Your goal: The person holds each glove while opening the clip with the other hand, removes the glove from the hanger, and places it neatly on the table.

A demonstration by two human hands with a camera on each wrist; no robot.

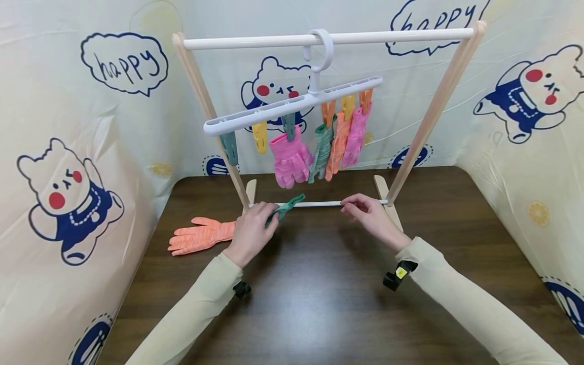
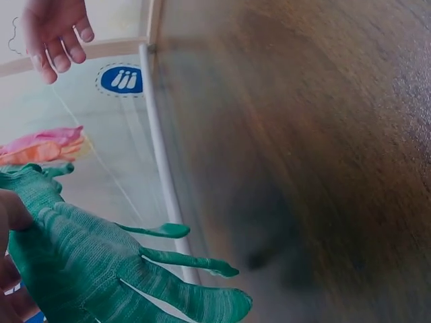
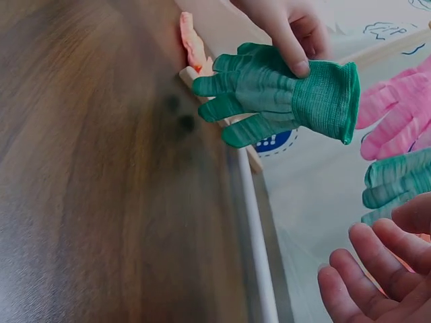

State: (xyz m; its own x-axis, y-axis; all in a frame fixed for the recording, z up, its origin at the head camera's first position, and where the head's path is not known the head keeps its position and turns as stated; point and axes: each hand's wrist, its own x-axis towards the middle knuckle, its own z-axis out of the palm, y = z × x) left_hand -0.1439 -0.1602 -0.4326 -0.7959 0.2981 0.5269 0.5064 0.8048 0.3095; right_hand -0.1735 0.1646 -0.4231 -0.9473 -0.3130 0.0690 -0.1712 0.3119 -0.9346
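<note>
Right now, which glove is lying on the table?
The orange glove beside the left hand. It alone lies on the table; that hand holds a green glove, and four other gloves hang clipped to the hanger.

We see a streaky green knit glove (image 3: 266, 91), a streaky orange knit glove (image 1: 201, 236), a plain pink knit glove (image 1: 292, 158), a dark brown wood-grained table (image 1: 310, 309) and a pale cloth backdrop (image 1: 497, 187) printed with navy-clad, red-cheeked bears (image 1: 529, 104).

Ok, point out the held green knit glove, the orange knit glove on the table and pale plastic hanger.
Held green knit glove (image 3: 268, 94), right wrist view: main body.
Lying orange knit glove (image 1: 201, 236), head view: main body.
Pale plastic hanger (image 1: 292, 106), head view: long bar's middle.
</note>
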